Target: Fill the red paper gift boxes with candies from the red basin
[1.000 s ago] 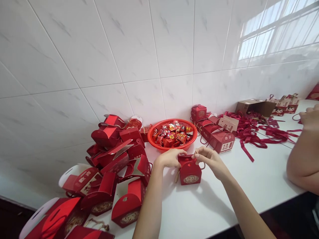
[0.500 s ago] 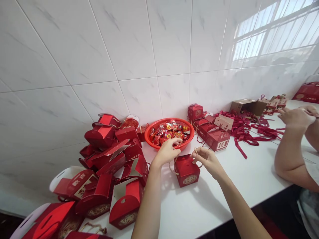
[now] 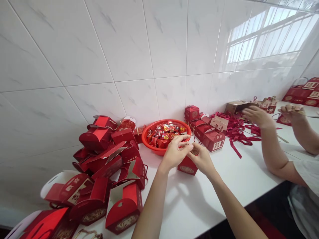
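Note:
A small red box (image 3: 187, 167) with a pale round emblem is in front of the basket, its top hidden by my hands. Just above it, my left hand (image 3: 175, 151) and my right hand (image 3: 201, 157) meet at the fingertips. Fingers of both are pinched together around what looks like the box's cord, mostly covered by them. Right behind my hands is a red plastic basket (image 3: 159, 151) full of wrapped sweets (image 3: 163, 136).
Open red boxes (image 3: 124, 205) are heaped at the left. Behind on the right stand closed boxes (image 3: 215, 139), dark red ribbons (image 3: 236, 131) and a cardboard box (image 3: 234, 107). Another person's hands (image 3: 259, 116) work at the right. A tiled wall rises behind.
My hands have come together over the small box, where before they were apart on its two sides. The other person's hands have separated, and the view has shifted slightly right.

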A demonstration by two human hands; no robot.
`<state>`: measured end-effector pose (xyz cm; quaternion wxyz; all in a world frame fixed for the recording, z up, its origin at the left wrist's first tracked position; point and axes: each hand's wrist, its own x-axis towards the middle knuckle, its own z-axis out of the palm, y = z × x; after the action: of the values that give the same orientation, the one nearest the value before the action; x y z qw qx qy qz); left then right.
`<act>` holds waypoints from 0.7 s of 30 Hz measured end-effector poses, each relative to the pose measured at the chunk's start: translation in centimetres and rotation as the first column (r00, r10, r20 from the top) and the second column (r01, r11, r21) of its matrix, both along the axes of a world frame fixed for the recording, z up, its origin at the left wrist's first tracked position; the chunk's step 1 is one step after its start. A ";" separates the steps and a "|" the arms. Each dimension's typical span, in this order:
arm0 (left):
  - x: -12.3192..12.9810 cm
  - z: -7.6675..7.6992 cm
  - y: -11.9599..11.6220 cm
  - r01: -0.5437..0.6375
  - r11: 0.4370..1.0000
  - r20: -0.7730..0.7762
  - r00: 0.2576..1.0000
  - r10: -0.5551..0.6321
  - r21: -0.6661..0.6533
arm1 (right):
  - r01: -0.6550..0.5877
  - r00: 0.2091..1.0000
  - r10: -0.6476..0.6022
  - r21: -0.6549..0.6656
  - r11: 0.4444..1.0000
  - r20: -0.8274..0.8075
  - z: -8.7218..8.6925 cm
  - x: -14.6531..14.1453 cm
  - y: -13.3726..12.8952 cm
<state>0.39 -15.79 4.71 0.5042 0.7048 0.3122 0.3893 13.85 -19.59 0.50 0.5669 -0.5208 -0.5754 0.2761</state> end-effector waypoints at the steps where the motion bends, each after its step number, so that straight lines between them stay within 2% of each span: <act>1: 0.3 -0.1 -0.2 0.014 1.000 0.011 1.000 -0.014 0.007 | 0.017 1.000 -0.017 0.019 1.000 -0.006 -0.1 0.1 0.0; 3: 0.8 -0.2 -0.6 0.047 0.999 0.039 0.998 -0.048 0.028 | 0.034 0.999 -0.033 0.038 0.999 -0.024 0.0 0.4 0.0; 5: 1.2 -0.2 -1.1 0.059 0.993 0.041 0.997 -0.063 0.105 | 0.043 0.998 -0.041 0.043 0.998 -0.037 0.3 0.7 -0.1; 8: 1.7 0.0 -2.0 0.025 0.962 -0.040 0.999 -0.015 0.271 | 0.027 0.998 -0.024 0.061 0.998 -0.060 0.8 0.8 -0.1; 12: 2.1 0.5 -3.1 0.025 0.931 -0.135 0.990 0.026 0.364 | 0.062 0.996 -0.056 0.090 0.994 -0.066 1.0 1.0 0.2; 15: 2.5 0.7 -4.0 -0.042 0.885 -0.067 0.994 0.082 0.463 | 0.085 0.993 -0.072 0.152 0.985 -0.090 1.9 2.1 0.8; 17: 3.2 0.5 -4.9 -0.106 0.840 0.018 0.993 0.113 0.532 | 0.094 0.993 -0.077 0.199 0.975 -0.090 3.2 3.5 1.8; 18: 3.6 0.1 -5.4 -0.095 0.830 0.030 0.995 0.094 0.549 | 0.112 0.992 -0.097 0.224 0.968 -0.075 4.2 4.3 2.6; 19: 4.2 -0.3 -6.0 -0.027 0.835 -0.007 0.999 0.037 0.550 | 0.138 0.990 -0.130 0.253 0.958 -0.049 5.3 5.2 3.6; 20: 4.8 -0.9 -6.6 0.105 0.842 -0.097 0.993 -0.063 0.529 | 0.173 0.984 -0.176 0.294 0.940 -0.017 6.5 6.1 4.8; 21: 5.4 -1.7 -7.4 0.287 0.826 -0.230 0.953 -0.197 0.484 | 0.204 0.974 -0.225 0.339 0.918 0.025 7.7 7.1 6.1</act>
<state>5.81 -23.16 3.03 0.3153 0.8778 0.1470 0.3294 20.93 -13.44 8.20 0.6552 -0.4856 -0.5711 0.0939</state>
